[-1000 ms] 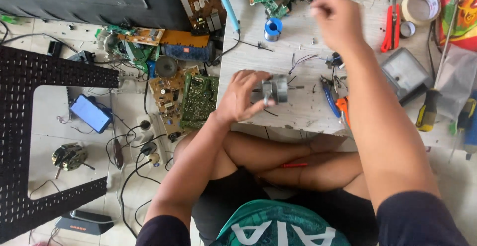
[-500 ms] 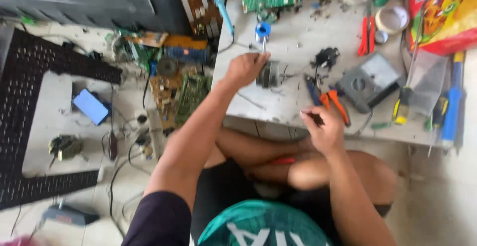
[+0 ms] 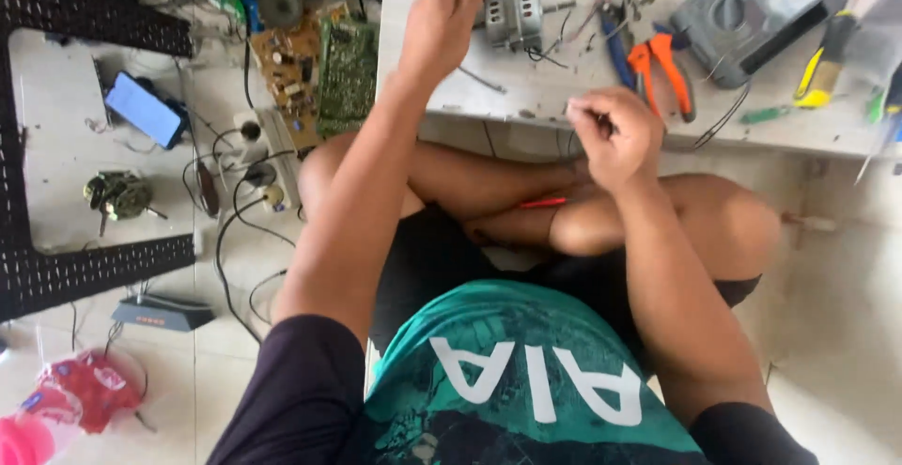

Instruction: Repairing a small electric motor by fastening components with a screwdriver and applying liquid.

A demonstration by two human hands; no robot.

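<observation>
On the white tabletop (image 3: 470, 99), a small grey electric motor (image 3: 514, 12) sat near the front edge, the left hand (image 3: 442, 19) touching its side with fingers loosely curled. Just right of the motor lay orange-handled pliers (image 3: 665, 61). The right hand (image 3: 615, 136), below the motor, was clenched around something too small to identify.
</observation>
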